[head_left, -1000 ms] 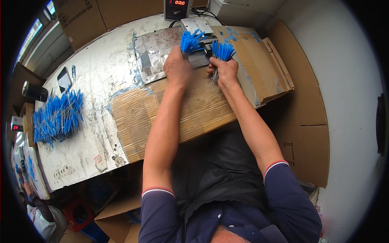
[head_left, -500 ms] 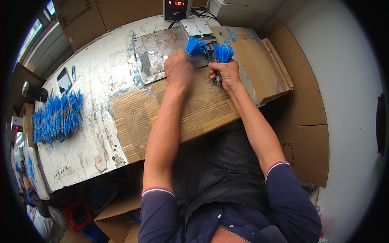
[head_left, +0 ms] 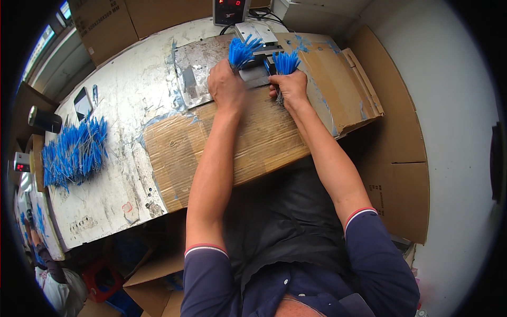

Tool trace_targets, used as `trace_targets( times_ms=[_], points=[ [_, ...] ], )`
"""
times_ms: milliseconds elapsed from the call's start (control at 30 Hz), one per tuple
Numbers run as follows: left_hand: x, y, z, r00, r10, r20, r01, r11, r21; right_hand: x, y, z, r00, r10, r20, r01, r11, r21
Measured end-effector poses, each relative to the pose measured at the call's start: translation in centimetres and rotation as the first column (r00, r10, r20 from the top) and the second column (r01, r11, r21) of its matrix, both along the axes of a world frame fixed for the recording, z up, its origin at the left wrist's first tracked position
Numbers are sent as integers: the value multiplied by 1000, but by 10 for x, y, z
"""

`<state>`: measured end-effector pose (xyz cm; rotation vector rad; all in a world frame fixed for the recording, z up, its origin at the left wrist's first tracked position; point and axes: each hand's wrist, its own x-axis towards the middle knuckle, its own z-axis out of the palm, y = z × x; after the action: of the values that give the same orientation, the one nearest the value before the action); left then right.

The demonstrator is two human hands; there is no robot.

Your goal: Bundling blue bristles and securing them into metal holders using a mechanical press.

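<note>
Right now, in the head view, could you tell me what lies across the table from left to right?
Dark cylinder → loose blue wires → phone → left hand holding a blue bundle → right hand holding another blue bundle → cardboard flap.

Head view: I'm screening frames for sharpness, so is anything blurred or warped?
Head view: the left hand is slightly motion-blurred; the right hand and blue wire bundles look sharper; fisheye bends the table edges; corners are black.
</note>
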<state>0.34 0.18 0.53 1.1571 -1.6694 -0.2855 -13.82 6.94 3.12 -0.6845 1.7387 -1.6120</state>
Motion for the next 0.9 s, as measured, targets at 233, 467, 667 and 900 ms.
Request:
trace_targets(
  times_ms=[233, 467, 667, 900],
  points=[
    [-2, 1, 0, 999, -45, 1, 45, 998, -33, 0, 6, 2, 994, 34, 107, -19, 991, -131],
    [-2, 3, 1, 993, -93, 67, 90, 995, 45, -7, 16, 2, 958, 88, 274, -24, 973, -230],
    [-4, 2, 0, 993, -89, 80, 84, 995, 56, -11, 15, -3, 967, 89, 237, -48, 984, -174],
    [-2, 3, -1, 986, -103, 134, 99, 995, 32, -13, 20, 5, 949, 143, 280, -101, 982, -161]
  ],
)
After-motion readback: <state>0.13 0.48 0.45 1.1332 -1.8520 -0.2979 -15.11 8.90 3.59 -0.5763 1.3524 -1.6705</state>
